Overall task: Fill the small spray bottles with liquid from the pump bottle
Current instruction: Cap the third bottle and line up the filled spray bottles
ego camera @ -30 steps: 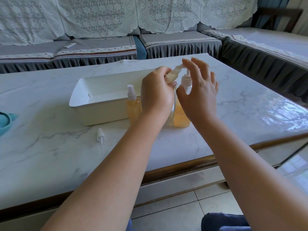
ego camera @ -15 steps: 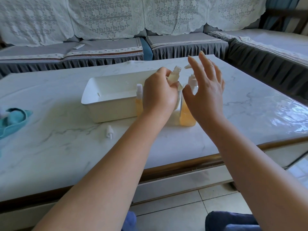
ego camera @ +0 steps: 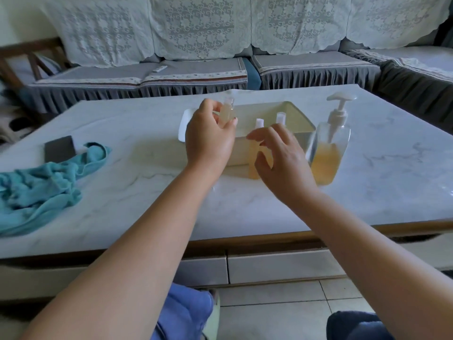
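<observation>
- Two hands work over the marble table (ego camera: 137, 217). The right hand (ego camera: 282, 160) hovers with fingers spread and loose, gripping nothing.
- The left hand (ego camera: 208, 138) pinches one small spray bottle (ego camera: 227, 111), uncapped and raised.
- Two more capped spray bottles stand on the table just behind the right hand: one (ego camera: 255, 153) plainly visible, the other (ego camera: 280, 118) mostly hidden.
- One pump bottle (ego camera: 328, 153), roughly half full of amber liquid, stands to their right.
- One white tray (ego camera: 245, 114) sits behind them.
- At left lie one teal cloth (ego camera: 41, 185) and one dark block (ego camera: 60, 148).

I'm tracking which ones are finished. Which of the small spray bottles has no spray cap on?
The small bottle that the left hand holds up: its neck is open. The two standing bottles by the white tray have white caps.
</observation>
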The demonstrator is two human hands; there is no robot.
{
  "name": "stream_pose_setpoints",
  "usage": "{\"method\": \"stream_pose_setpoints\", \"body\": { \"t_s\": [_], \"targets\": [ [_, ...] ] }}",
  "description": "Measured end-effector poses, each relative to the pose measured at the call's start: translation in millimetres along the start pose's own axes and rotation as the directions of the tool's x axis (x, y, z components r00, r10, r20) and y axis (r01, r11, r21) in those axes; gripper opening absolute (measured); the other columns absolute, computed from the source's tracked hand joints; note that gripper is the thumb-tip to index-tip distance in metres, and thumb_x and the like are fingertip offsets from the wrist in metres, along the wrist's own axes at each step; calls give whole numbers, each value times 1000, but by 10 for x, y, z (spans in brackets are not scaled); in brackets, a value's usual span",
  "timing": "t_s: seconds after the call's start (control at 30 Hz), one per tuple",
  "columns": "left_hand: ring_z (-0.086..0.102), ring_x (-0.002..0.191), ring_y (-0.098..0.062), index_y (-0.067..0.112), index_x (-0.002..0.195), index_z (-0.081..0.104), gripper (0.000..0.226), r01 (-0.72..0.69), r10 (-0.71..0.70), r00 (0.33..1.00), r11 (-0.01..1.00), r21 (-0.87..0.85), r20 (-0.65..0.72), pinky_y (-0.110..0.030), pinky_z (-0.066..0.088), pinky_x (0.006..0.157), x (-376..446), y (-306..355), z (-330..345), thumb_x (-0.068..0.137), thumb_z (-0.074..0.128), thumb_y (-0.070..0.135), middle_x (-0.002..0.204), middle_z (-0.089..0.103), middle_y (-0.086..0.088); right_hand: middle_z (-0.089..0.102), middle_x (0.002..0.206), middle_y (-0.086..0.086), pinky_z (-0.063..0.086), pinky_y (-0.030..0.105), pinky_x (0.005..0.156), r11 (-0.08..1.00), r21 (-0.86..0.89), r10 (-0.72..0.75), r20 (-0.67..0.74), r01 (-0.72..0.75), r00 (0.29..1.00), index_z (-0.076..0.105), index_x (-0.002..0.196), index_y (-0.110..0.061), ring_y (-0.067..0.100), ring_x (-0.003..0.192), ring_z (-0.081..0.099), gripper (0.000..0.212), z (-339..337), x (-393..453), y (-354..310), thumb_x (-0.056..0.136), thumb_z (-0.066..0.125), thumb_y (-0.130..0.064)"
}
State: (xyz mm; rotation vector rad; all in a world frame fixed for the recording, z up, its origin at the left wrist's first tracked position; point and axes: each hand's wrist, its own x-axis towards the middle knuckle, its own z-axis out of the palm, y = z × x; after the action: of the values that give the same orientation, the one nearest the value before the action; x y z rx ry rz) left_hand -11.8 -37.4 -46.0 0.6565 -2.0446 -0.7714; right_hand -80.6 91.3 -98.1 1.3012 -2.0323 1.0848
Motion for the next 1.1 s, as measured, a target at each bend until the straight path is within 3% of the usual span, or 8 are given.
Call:
{"method": "stream_pose_setpoints", "body": {
  "t_s": [0.13,0.3,0.57,0.73,0.83,1.0,1.1],
  "targets": [
    [63,83,-19,20,102,57,22,137,-137,990,990,21,21,-26,44,69,66,-312,-140,85,68,27,90,64,6,58,104,5,50,36,84,999,34,-27,212,21,977,66,113,-11,25,98,59,31,336,-49,-123,84,60,-2],
    [66,82,-18,24,96,59,17,214,-217,974,975,53,58,-30,50,72,110,-577,-231,85,67,33,89,70,6,56,117,3,51,37,90,975,-37,213,436,-219,874,59,132,-20,23,108,58,38,713,-67,-208,94,60,-29],
    [67,84,-18,22,98,62,27,243,-253,956,967,82,151,-31,53,78,123,-772,-286,76,77,22,89,69,4,54,118,4,49,34,88,931,-130,362,444,-341,820,54,135,-23,26,107,57,50,1021,11,-290,91,62,-45],
    [65,84,-18,23,95,61,29,234,-253,946,966,113,201,-29,50,77,130,-787,-278,73,81,21,86,65,5,54,126,8,46,32,87,896,-199,442,487,-397,753,53,134,-17,28,110,56,43,1037,51,-302,92,59,-27],
    [61,84,-17,22,99,63,32,230,-253,937,966,121,241,-27,48,74,123,-771,-249,73,81,22,87,61,6,53,127,10,44,31,87,887,-236,462,472,-397,751,57,133,-13,29,110,57,38,948,64,-285,96,53,-21],
    [65,82,-17,22,90,63,26,235,-252,910,968,92,328,-29,51,74,63,-676,-155,72,81,20,83,66,7,56,97,10,33,29,69,891,-199,453,386,-407,803,68,110,-9,26,86,53,25,605,204,-271,99,50,-22],
    [70,79,-19,16,84,65,11,265,-244,894,964,-3,377,-33,56,76,-14,-598,-87,79,72,22,72,72,6,69,88,7,40,30,65,867,-56,482,352,-496,803,71,104,-13,25,82,60,22,315,300,-262,97,55,-27]
  ]
}}
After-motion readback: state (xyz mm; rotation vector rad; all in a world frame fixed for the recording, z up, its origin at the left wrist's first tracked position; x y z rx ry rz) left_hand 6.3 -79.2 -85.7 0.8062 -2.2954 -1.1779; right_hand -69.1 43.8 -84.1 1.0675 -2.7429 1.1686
